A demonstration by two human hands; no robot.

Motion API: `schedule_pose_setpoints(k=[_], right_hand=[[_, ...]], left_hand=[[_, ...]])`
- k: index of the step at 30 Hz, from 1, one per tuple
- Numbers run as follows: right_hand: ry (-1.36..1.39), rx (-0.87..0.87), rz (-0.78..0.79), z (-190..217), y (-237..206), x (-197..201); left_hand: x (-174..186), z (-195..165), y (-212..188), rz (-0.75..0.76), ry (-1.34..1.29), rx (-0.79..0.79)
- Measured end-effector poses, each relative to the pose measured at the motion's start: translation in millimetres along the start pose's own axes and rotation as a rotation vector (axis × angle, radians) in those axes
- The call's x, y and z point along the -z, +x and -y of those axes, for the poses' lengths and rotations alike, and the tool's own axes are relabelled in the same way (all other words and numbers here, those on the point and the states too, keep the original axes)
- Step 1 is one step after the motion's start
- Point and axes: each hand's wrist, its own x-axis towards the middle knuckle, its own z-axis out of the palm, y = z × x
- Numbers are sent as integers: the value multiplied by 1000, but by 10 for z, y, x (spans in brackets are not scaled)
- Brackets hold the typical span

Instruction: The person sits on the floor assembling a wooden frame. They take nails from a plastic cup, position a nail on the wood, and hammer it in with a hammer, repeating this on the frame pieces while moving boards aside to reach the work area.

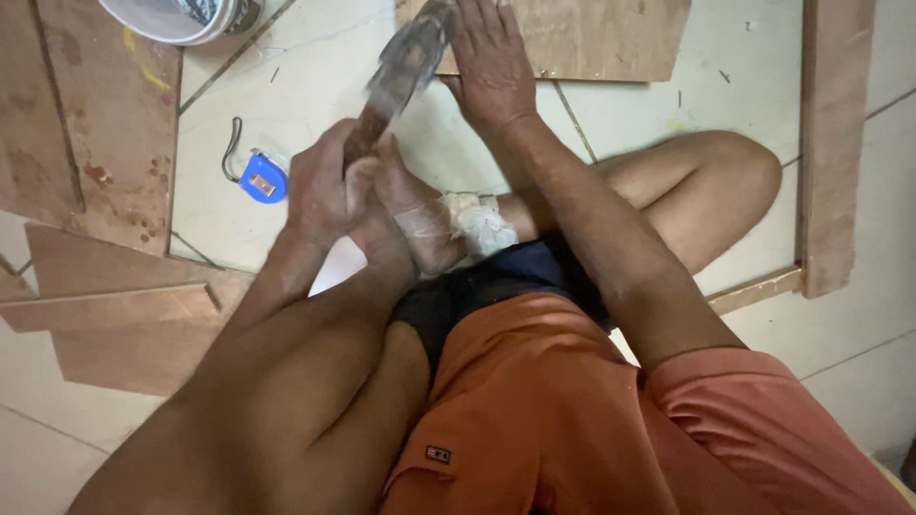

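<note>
While left hand point(320, 186) grips hammer point(396, 81), right hand point(491, 62) flat on plywood point(592, 38)

A small blue tape measure point(262, 177) with a dark wrist loop lies on the pale tiled floor point(286, 86). A white plastic bucket point(176, 19) sits top left, beside brown plywood offcuts point(114, 305), and a long wooden strip point(835, 143) runs down the right.

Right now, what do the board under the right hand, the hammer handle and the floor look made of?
Board under the right hand: looks like plywood, raw matt brown with faint grain. Hammer in the left hand: handle reads as reddish-brown wood; head is motion-blurred, greyish, probably metal. Floor: pale glossy tiles, likely ceramic, with dark grout lines.
</note>
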Motion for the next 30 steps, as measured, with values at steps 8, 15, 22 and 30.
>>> schedule_pose_setpoints(k=[8,15,22,30], right_hand=[[38,3,-77,22,7,70],[-6,25,-92,42,22,141],[288,30,-144,-42,-30,260],[461,-406,-345,-566,-1007,269]], left_hand=[[-16,-47,144,242,210,262],[-38,-21,138,232,179,345],[-60,457,-137,87,-394,840],[141,815,-225,139,252,579]])
